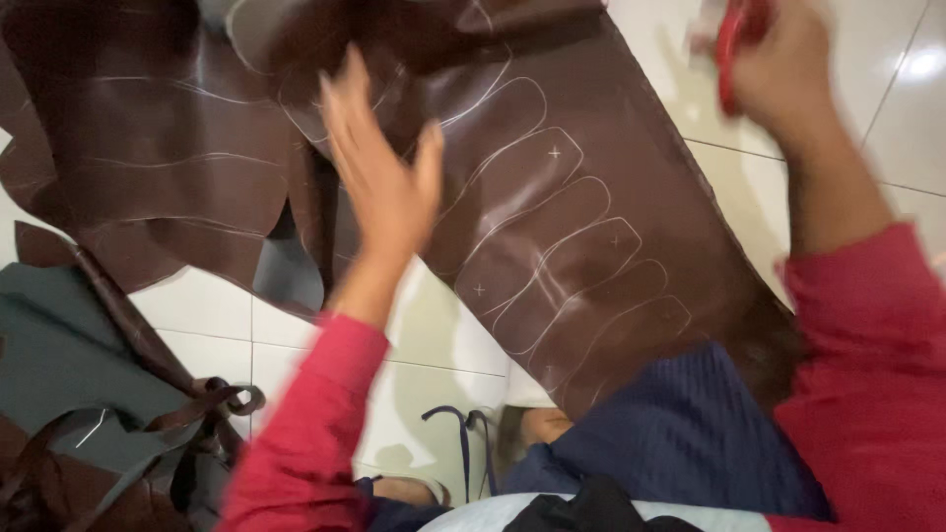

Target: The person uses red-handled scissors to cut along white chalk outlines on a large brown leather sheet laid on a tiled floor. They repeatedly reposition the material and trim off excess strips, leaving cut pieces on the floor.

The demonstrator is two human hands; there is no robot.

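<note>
A large sheet of dark brown leather (611, 197) lies across the white tiled floor, drawn over with white outlines of rounded shapes and small crosses. My left hand (379, 167) hovers open above the sheet's middle, fingers spread, blurred by motion. My right hand (774, 59) is raised at the top right, closed around red-handled scissors (729, 44); the blades are out of sight. Both arms wear red sleeves.
Cut leather scraps and strips (108, 414) pile up at the lower left beside a grey-green piece. White floor tiles (434, 355) show below the sheet. My knee in dark blue fabric (680, 433) sits at the bottom, near a dark sandal strap (463, 443).
</note>
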